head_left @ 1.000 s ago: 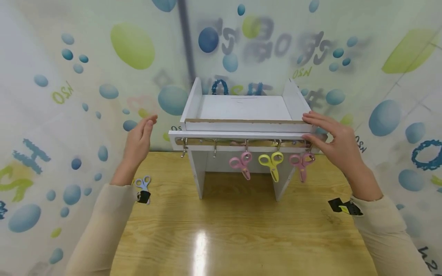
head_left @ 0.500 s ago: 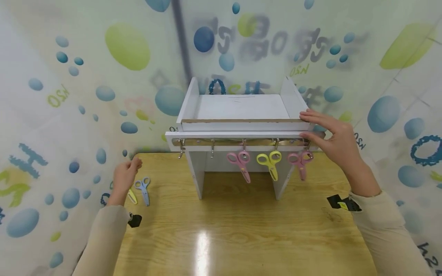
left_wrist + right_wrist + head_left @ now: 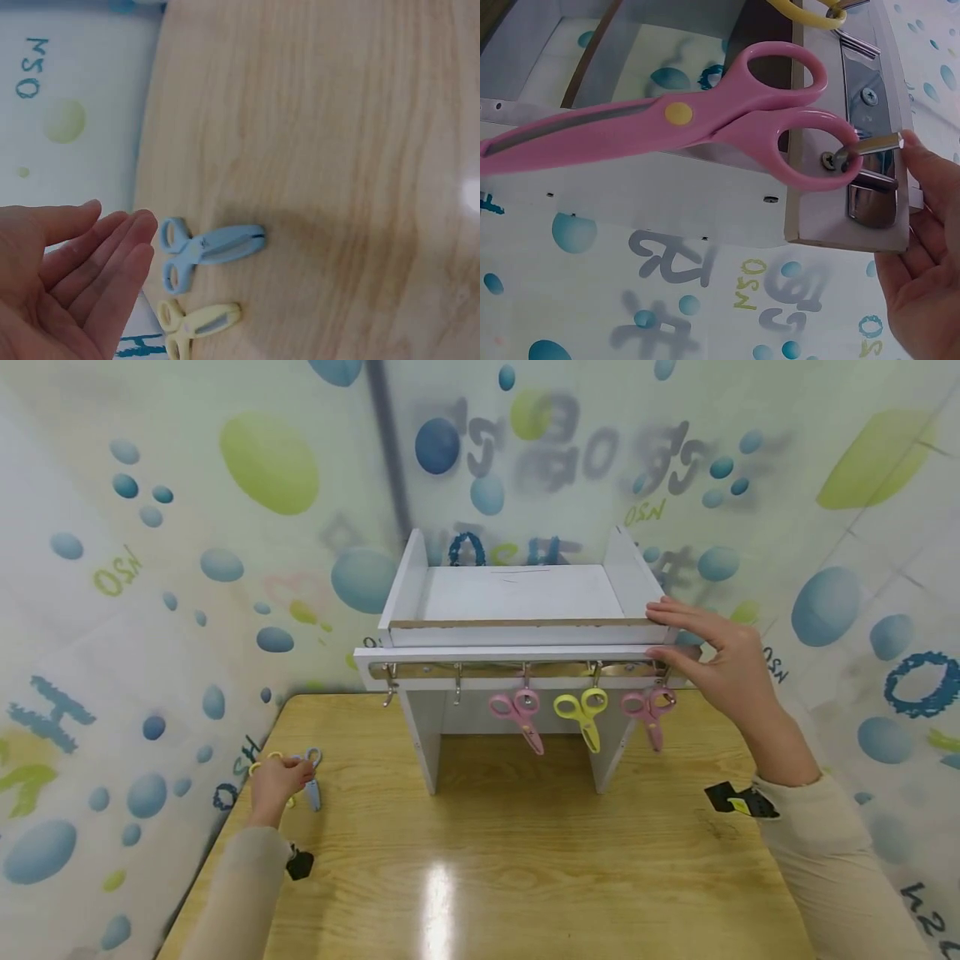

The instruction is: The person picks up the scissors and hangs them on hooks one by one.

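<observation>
Blue scissors [image 3: 198, 249] flat on table [image 3: 480, 835], closed, left hand [image 3: 274, 783] near handles; yellow scissors [image 3: 204, 321] alongside, also flat; white rack [image 3: 517, 596] upright, right hand [image 3: 729, 670] gripping right end; two pink pairs [image 3: 522, 713], one yellow pair [image 3: 584, 713] hanging handles-up from its metal hooks [image 3: 458, 683].

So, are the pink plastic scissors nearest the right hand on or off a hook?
On: the pink scissors hang, a silver metal hook through one handle loop.
</observation>
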{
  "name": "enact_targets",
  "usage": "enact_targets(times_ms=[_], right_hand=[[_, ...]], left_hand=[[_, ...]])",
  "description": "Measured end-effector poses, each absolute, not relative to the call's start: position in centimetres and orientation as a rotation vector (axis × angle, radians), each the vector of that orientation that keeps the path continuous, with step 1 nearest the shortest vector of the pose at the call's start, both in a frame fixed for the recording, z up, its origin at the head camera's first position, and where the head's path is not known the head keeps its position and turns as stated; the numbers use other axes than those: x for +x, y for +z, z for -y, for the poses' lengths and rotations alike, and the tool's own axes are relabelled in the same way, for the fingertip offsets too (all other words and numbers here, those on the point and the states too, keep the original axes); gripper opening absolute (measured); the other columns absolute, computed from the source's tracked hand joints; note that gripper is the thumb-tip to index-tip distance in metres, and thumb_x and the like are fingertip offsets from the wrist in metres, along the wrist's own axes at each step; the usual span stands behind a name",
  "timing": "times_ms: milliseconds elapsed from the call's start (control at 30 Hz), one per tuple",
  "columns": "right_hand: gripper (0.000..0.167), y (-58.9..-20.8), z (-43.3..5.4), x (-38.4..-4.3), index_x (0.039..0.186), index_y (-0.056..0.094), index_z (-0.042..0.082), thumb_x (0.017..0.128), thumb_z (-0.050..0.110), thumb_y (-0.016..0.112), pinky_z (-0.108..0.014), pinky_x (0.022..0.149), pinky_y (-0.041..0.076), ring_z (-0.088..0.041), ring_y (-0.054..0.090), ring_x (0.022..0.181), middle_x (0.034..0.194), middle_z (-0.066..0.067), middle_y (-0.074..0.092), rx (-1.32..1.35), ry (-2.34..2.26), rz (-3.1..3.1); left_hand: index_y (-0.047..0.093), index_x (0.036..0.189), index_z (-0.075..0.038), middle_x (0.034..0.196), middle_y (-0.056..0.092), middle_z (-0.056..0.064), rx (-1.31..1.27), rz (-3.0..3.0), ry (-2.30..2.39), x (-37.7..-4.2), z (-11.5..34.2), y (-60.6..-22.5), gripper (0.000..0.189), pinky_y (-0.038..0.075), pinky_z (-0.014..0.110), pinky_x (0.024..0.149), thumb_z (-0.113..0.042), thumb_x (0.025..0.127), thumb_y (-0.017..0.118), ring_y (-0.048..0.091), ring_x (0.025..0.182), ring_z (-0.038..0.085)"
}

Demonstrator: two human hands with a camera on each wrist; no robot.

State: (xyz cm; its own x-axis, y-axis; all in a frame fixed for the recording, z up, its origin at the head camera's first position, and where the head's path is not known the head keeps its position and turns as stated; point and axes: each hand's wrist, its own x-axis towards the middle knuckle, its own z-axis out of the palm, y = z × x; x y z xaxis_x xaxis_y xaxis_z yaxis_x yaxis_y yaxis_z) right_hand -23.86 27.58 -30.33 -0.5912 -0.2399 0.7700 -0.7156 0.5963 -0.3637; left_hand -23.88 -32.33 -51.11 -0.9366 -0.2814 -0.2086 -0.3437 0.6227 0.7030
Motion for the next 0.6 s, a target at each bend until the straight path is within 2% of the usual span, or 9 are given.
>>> enact_targets(times_ms=[133, 233, 400, 500, 600], right_hand=[[0.054, -30.3, -27.5, -23.9, 0.117, 0.074, 0.005, 0.066, -0.014, 0.083, -0.008, 0.101, 0.042, 0.004, 0.058, 0.125, 0.119, -0.018, 0.072, 0.756, 0.899, 2.110], [0.053, -30.2, -27.5, -23.9, 0.117, 0.074, 0.005, 0.068, -0.013, 0.083, -0.007, 0.101, 0.042, 0.004, 0.057, 0.126, 0.119, -0.018, 0.072, 0.759, 0.898, 2.121], [0.051, -30.1, -27.5, -23.8, 0.117, 0.074, 0.006, 0.070, -0.012, 0.082, -0.007, 0.099, 0.043, 0.002, 0.058, 0.126, 0.119, -0.019, 0.071, 0.762, 0.887, 2.139], [0.051, -30.1, -27.5, -23.8, 0.117, 0.074, 0.006, 0.070, -0.012, 0.082, -0.006, 0.099, 0.043, 0.003, 0.058, 0.126, 0.119, -0.019, 0.071, 0.760, 0.896, 2.136], [0.052, -30.2, -27.4, -23.8, 0.117, 0.074, 0.005, 0.069, -0.013, 0.082, -0.006, 0.099, 0.043, 0.004, 0.058, 0.125, 0.119, -0.019, 0.072, 0.759, 0.904, 2.124]], left_hand=[[0.066, 0.116, 0.015, 0.091, 0.077, 0.018, -0.513, -2.781, 1.030, -23.3, 32.6, -51.7, 0.038, 0.058, 0.046, 0.081, -0.018, 0.100, 0.057, 0.074, 0.090, 0.034], [0.069, 0.112, 0.011, 0.089, 0.077, 0.016, -0.489, -2.807, 0.892, -22.8, 32.7, -51.8, 0.035, 0.055, 0.049, 0.079, -0.020, 0.098, 0.059, 0.073, 0.085, 0.033], [0.074, 0.092, 0.005, 0.081, 0.074, 0.014, -0.445, -2.835, 0.715, -22.0, 32.5, -52.1, 0.031, 0.048, 0.038, 0.061, -0.024, 0.096, 0.061, 0.064, 0.070, 0.024], [0.067, 0.071, 0.000, 0.064, 0.064, 0.006, -0.444, -2.833, 0.677, -21.8, 32.3, -52.6, 0.036, 0.038, 0.030, 0.050, -0.027, 0.095, 0.064, 0.051, 0.057, 0.016], [0.052, 0.055, -0.010, 0.050, 0.046, -0.003, -0.453, -2.835, 0.683, -21.8, 32.1, -53.2, 0.045, 0.030, 0.025, 0.046, -0.031, 0.093, 0.066, 0.038, 0.048, 0.011]])
